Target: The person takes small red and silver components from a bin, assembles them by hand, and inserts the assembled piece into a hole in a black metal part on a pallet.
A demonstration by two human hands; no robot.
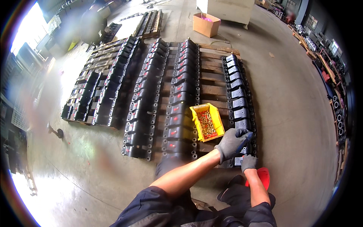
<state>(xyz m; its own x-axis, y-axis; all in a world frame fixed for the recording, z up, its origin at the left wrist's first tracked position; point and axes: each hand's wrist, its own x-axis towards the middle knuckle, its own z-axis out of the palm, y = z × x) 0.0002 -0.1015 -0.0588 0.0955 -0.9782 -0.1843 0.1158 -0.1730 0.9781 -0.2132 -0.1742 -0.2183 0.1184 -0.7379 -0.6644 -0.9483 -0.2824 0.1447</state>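
My left hand (234, 144), in a grey glove, is closed round a slim blue object (247, 137) whose kind I cannot make out. It hovers over the rightmost row of black moulded parts (239, 103). Just below, my right hand (249, 162), also gloved, is closed at the near end of that row; its fingertips and anything in them are hidden. To the left of my hands a yellow bin (218, 120) rests on the black parts and pallet, holding many small red and brass-coloured pieces (206, 124).
More rows of black parts (145, 98), some with red marks, lie on wooden pallets (212, 90). A red curved object (264, 178) is by my legs. Farther off are a cardboard box (206, 25) and another pallet (151, 23). Racked parts (337, 113) line the right wall.
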